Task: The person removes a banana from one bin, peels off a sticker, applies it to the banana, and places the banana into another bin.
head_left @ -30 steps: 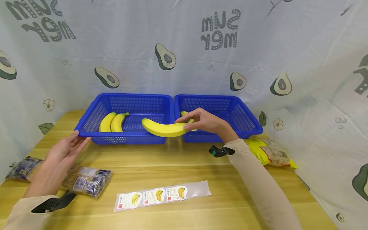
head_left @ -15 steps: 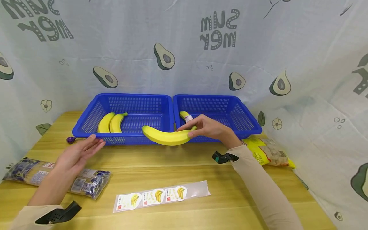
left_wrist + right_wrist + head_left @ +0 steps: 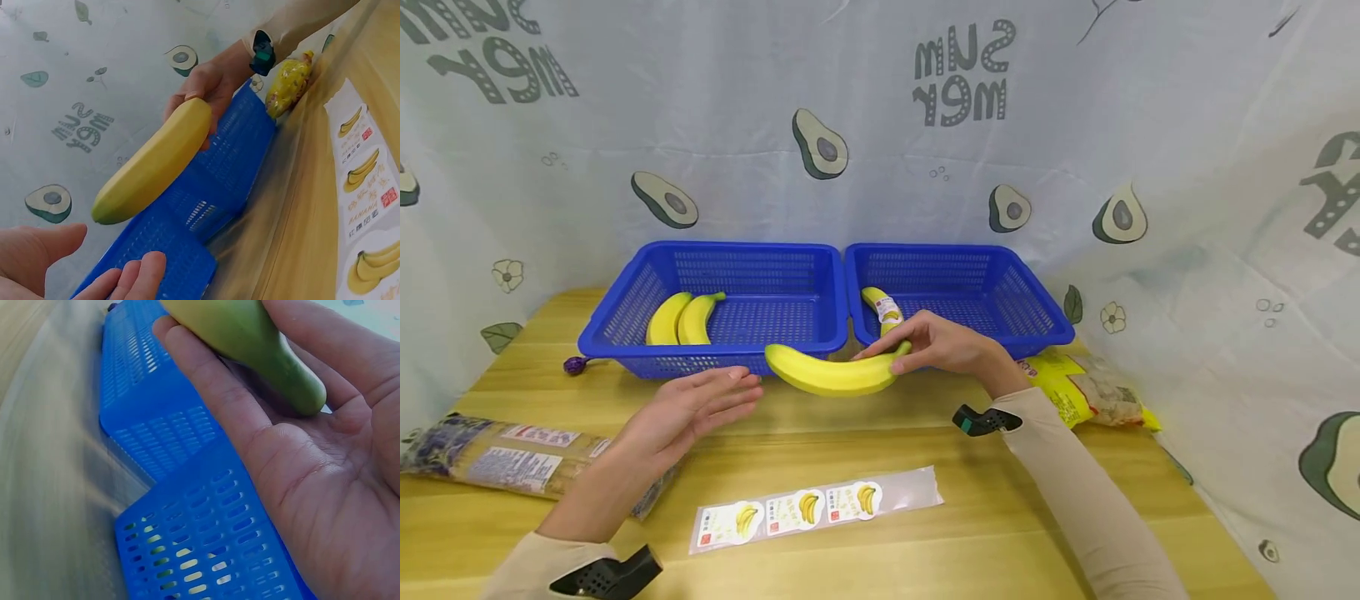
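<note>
My right hand (image 3: 936, 343) pinches a yellow banana (image 3: 827, 372) near its stem end and holds it level in front of the baskets. In the right wrist view the banana's green stem (image 3: 294, 387) lies between thumb and fingers. My left hand (image 3: 688, 412) hovers just short of the banana's free tip, fingers extended and apart from it. The left wrist view shows its thumb and fingers (image 3: 147, 275) spread with nothing between them. Two bananas (image 3: 681, 319) lie in the left blue basket (image 3: 658, 362). One banana with a label (image 3: 887, 310) lies in the right blue basket (image 3: 1037, 340).
A strip of banana stickers (image 3: 816, 508) lies on the wooden table (image 3: 970, 517) in front. At left lies a long clear-and-purple package (image 3: 512, 454), partly behind my left arm. A yellow bag (image 3: 1082, 387) sits at right. A patterned curtain (image 3: 880, 167) hangs behind.
My left hand has left the left basket's rim and moved right, toward the banana. My right hand has drawn the banana lower and nearer, uncovering the labelled banana.
</note>
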`<state>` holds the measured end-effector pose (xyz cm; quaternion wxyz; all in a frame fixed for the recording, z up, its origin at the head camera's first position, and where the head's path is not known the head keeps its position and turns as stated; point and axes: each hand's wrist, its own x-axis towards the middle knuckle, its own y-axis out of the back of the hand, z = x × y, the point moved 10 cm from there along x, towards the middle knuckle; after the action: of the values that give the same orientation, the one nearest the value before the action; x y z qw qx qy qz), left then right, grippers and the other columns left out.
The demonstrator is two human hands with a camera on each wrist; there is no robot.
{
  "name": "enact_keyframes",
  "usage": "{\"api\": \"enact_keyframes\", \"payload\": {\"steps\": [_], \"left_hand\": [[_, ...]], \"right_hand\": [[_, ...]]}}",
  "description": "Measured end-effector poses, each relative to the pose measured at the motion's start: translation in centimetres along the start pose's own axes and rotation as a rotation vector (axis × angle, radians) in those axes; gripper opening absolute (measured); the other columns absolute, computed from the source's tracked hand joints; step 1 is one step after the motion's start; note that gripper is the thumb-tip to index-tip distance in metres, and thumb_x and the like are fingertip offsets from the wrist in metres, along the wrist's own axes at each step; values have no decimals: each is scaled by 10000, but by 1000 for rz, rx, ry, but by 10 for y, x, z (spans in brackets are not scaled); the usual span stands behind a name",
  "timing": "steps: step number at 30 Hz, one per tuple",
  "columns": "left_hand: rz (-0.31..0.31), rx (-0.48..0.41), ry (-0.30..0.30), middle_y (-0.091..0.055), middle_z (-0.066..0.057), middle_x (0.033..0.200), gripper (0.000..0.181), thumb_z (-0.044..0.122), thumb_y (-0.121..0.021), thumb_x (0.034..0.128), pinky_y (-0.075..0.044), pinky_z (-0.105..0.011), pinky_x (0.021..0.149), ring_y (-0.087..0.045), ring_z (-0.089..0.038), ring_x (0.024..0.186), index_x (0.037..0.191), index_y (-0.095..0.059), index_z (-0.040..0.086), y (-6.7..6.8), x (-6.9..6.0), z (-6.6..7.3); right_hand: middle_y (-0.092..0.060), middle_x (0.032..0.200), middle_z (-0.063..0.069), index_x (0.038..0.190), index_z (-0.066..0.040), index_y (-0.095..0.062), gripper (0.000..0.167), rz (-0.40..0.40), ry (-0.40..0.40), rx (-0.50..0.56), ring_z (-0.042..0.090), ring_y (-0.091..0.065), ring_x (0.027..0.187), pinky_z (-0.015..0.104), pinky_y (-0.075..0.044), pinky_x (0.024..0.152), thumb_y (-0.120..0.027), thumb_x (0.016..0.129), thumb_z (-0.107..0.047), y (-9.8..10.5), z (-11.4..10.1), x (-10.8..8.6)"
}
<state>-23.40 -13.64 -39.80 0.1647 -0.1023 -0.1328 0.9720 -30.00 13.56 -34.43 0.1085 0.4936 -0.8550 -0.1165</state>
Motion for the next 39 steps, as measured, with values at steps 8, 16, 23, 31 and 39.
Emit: {"api": "enact_keyframes", "payload": {"steps": [8,16,23,31,39], "left_hand": [[14,49,-17,-735,-49,1279,628,184,-627,1117,-574,-409,1080,-750,-210,1159,1600,-353,-109,-25,6,-2],[46,66,-9,-741,-44,1199,584,145,-666,1092,-619,-369,1011,-773,-189,1040,1567,-437,-105,-28,14,-8],[48,97,45,-744,-86,1187,540,103,-667,1085,-629,-374,988,-774,-195,1036,1525,-474,-144,-24,18,-29],[12,124,32,-762,-111,1104,425,32,-673,1058,-664,-400,902,-788,-236,971,1405,-562,-187,-28,26,-37],[38,219,40,-794,-170,1036,349,2,-714,1021,-686,-407,787,-803,-288,928,1302,-609,-175,-29,30,-46]], "right_hand": [[-684,1427,193,1363,81,-680,356,-109,48,53,151,-718,1043,252,-635,830,-726,1023,-16,-15,3,-2],[-732,1364,143,1334,154,-654,384,-91,41,64,88,-704,891,206,-608,742,-751,1002,-14,-17,11,-8],[-762,1232,118,1298,158,-671,359,-43,-35,11,115,-690,950,243,-631,841,-764,988,3,-24,27,-14],[-744,1194,246,1299,147,-673,340,-22,-115,-50,90,-697,936,226,-625,850,-751,992,23,-27,43,-23],[-743,1214,279,1280,137,-698,328,-6,-148,-102,64,-617,794,169,-563,708,-759,966,69,-26,54,-28]]}}
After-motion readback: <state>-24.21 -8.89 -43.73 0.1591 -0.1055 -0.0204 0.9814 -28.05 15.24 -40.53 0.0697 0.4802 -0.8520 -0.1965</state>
